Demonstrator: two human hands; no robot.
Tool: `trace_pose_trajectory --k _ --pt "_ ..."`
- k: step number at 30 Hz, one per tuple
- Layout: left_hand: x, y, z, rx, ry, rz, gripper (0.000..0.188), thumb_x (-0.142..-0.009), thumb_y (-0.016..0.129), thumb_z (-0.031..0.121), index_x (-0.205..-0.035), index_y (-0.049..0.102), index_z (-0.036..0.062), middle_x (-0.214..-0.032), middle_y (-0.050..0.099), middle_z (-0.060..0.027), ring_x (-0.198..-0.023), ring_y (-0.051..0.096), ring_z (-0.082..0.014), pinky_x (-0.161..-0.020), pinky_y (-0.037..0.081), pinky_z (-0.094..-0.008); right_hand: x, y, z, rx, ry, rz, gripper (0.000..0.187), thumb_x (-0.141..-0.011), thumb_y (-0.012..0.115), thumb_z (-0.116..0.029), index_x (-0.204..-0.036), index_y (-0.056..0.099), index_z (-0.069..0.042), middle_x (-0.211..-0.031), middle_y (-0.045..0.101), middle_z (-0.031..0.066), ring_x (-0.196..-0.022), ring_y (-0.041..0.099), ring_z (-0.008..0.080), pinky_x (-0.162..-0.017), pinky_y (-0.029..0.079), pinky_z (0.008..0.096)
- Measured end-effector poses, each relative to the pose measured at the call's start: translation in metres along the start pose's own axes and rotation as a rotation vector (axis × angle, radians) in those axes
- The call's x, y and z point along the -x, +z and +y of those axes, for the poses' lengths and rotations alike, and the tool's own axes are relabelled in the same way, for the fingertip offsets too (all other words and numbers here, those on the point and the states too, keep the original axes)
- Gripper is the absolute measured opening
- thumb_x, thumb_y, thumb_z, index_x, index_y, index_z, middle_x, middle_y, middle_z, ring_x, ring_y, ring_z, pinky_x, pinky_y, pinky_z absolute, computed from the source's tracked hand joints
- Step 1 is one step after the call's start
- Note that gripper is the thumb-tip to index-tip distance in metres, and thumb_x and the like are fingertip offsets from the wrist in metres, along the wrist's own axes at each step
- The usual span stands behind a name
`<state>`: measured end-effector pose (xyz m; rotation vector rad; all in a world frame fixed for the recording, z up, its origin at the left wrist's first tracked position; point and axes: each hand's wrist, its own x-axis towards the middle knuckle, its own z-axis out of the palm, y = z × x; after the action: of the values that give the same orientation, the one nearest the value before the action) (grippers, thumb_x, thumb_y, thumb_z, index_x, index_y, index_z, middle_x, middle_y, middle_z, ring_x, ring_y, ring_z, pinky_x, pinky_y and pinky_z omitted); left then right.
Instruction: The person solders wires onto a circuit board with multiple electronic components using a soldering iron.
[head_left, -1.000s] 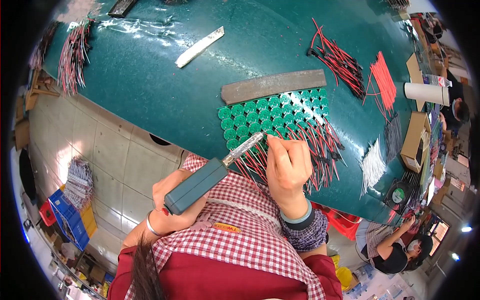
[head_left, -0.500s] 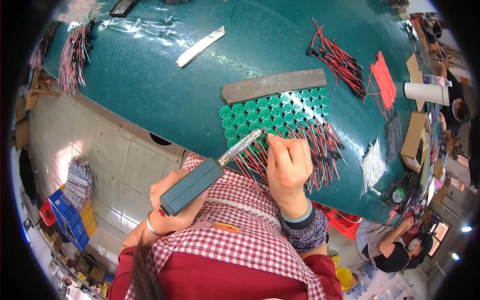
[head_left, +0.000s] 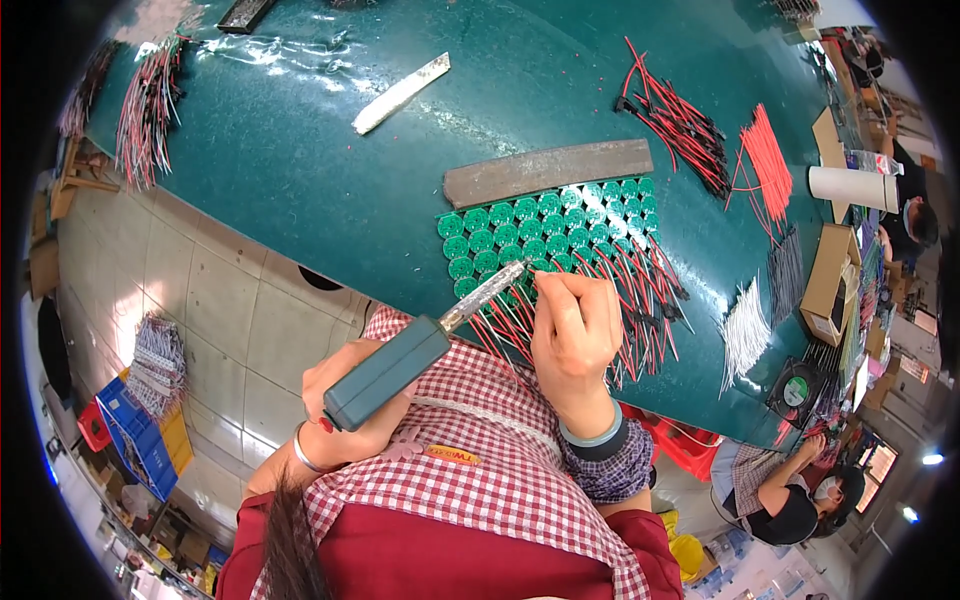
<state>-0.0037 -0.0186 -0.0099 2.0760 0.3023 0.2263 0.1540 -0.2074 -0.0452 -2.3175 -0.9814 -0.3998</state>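
Note:
My left hand (head_left: 345, 405) is wrapped around a soldering gun (head_left: 388, 372) with a boxy dark green body. The gun's scuffed metal barrel slants up to the right, its tip over a panel of round green circuit boards (head_left: 507, 233). Close beside that tip, my right hand (head_left: 577, 345) pinches a thin red wire at the boards; its far end is hidden by my fingers. Red, black and white wires (head_left: 640, 310) run from the panel's lower rows toward me, on both sides of my right hand. A grey metal bar (head_left: 550, 170) lies along the panel's far edge.
To the right lie black-and-red wires (head_left: 685, 130), red wires (head_left: 768, 160), grey wires (head_left: 786, 275) and white wires (head_left: 746, 330). A small fan (head_left: 797, 390) and cardboard box (head_left: 832, 285) stand near the right edge. A white strip (head_left: 402, 94) lies farther back. A co-worker (head_left: 800, 495) sits at lower right.
The soldering gun and my left hand have shifted very slightly to the right. My right hand has dipped a touch, still pinching the wire. The panel has not moved.

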Motion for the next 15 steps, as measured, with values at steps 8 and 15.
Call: trace_pose_trajectory --k 8,15 --pt "0.0011 0.0047 0.0001 0.105 -0.074 0.016 0.024 -0.073 0.075 -0.001 -0.096 0.070 -0.0012 -0.086 0.066 -0.0120 -0.066 0.064 -0.0195 -0.058 0.048 -0.0295 -0.0026 -0.0028 -0.0016 0.039 -0.013 -0.053 0.025 -0.075 0.071 0.002 -0.099 0.068 -0.003 -0.084 0.059 0.0073 -0.073 0.057 0.0233 -0.064 0.044 0.0364" --pt "0.0020 0.0046 -0.0004 0.099 -0.073 0.005 0.023 -0.074 0.074 -0.001 -0.096 0.070 -0.0017 -0.082 0.064 -0.0107 -0.066 0.063 -0.0189 -0.057 0.047 -0.0296 -0.0037 -0.0045 -0.0024 0.050 -0.008 -0.072 0.025 -0.076 0.071 0.002 -0.100 0.067 -0.002 -0.084 0.058 0.0078 -0.073 0.057 0.0237 -0.064 0.045 0.0364"
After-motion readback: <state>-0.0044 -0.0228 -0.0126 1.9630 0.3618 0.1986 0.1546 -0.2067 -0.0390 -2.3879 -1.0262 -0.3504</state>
